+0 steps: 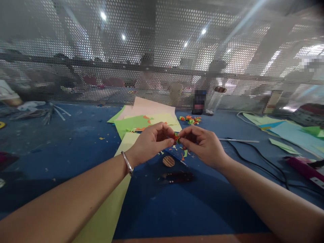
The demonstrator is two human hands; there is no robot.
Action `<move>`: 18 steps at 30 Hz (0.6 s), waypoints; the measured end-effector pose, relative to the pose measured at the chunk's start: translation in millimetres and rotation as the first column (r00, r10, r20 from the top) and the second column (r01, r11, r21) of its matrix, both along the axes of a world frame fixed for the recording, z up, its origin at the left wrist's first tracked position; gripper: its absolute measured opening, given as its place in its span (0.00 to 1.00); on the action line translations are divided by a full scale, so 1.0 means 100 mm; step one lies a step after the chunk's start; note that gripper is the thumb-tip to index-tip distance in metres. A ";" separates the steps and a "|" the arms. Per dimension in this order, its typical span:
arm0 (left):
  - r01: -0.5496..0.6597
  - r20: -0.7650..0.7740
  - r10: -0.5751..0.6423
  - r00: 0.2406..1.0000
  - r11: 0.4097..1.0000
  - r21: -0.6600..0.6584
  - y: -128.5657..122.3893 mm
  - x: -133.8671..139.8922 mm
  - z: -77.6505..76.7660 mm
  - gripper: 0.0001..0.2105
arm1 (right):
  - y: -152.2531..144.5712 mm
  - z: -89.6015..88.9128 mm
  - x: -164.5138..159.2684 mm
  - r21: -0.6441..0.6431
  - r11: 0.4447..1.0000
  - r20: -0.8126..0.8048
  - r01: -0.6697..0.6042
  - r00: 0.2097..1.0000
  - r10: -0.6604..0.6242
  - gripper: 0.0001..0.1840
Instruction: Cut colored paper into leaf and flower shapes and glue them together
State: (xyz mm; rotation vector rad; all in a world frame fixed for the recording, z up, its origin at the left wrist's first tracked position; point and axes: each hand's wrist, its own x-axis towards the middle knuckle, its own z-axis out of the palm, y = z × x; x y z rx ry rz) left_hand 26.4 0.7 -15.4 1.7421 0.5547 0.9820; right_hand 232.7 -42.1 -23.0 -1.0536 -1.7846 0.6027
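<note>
Head view. Left hand (pixel 154 138) and right hand (pixel 206 145) nearly meet above the blue table (pixel 202 206); each curled, thumb and fingertips pinched on opposite sides of one small orange-and-green paper piece (pixel 176 137). Exact folds too small to make out. Silver bracelet (pixel 127 163) on left wrist.

Beyond the right hand, a cluster of similar orange and green pieces (pixel 191 119) on the table. Beneath and around the hands: loose paper scraps (pixel 186 153), a round striped disc (pixel 168 161), dark-handled snips (pixel 178 177) nearer the wearer. Left forearm passes over a long yellow-green sheet (pixel 108 216); pink paper (pixel 154 106) and a green sheet (pixel 131 125) overlap farther back.

Right side: thin metal strip (pixel 240 140), black cord (pixel 253 164), magenta device (pixel 305 170). Clear bottle (pixel 215 103) stands before the perforated screen (pixel 126 50).
</note>
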 end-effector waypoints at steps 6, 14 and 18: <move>0.032 0.043 -0.030 0.999 0.998 -0.048 0.01 0.01 -0.02 0.11 | 0.00 0.00 0.01 0.021 1.000 0.030 0.013 0.999 -0.013 0.07; -0.007 0.033 0.008 0.999 0.999 -0.044 -0.01 0.02 0.00 0.10 | 0.02 -0.02 0.00 0.062 0.998 0.057 0.021 0.998 -0.025 0.06; -0.016 0.025 0.017 1.000 0.999 -0.049 -0.01 0.03 0.00 0.09 | 0.01 -0.02 0.00 0.096 0.995 0.084 0.024 0.996 -0.032 0.06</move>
